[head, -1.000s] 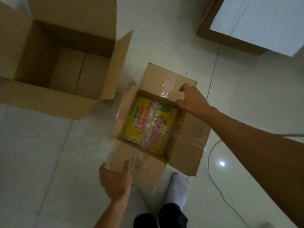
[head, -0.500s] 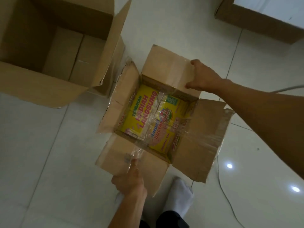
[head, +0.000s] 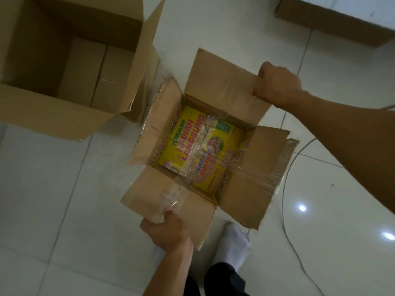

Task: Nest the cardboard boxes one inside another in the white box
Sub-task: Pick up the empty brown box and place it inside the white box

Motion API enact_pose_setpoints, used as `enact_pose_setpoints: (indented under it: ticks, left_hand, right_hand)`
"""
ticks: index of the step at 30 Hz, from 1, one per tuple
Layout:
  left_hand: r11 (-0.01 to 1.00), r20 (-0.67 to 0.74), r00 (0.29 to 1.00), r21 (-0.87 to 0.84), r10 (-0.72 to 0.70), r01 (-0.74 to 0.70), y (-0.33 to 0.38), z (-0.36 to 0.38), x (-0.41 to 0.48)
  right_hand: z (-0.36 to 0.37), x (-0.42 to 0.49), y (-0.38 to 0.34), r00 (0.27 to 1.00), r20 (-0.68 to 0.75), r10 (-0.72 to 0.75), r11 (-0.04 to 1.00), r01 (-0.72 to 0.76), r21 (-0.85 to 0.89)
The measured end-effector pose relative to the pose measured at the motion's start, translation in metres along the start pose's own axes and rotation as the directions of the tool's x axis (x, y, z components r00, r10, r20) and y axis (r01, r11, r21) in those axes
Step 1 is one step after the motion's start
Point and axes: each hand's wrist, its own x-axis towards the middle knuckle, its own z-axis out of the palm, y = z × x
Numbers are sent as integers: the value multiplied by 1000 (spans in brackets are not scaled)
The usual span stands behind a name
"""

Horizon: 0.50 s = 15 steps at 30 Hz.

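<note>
Cardboard box with yellow printed lining (head: 205, 150) sat open on the white tiled floor (head: 53, 199) between a person's two hands, all four flaps spread outward. The left hand (head: 168, 231) was closed around the edge of the near flap (head: 168, 199), thumb on top and fingers tucked beneath, where crumpled clear tape clung to the card. The right hand (head: 277, 84) was fisted on the outer edge of the far flap (head: 224, 86), fingers curled under it. To the left of both hands, and beyond the left one, stood a larger plain cardboard box (head: 64, 67), also open, its nearest flap just beside the smaller box's left flap. Beyond the right hand, at the frame's top corner, lay the edge of a white-topped box (head: 342, 20) with brown sides, well apart from the others. Three boxes were counted in all, two hands, and one white-socked foot (head: 235, 242) below the held box. A thin cable (head: 286, 189) curved across the tiles under the right forearm.
</note>
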Motion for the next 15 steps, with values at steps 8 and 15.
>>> enact_pose_setpoints:
  ticks: [8,15]
  left_hand:
    - [904,253,880,44,402,-425,62,-3,-13]
    - [705,477,659,111,581,-701,92,7,-6]
  right_hand:
    - [-2,-93,25,990,71,119,988,-126,91]
    - [10,-169,46,929,183,321,896,-361,259]
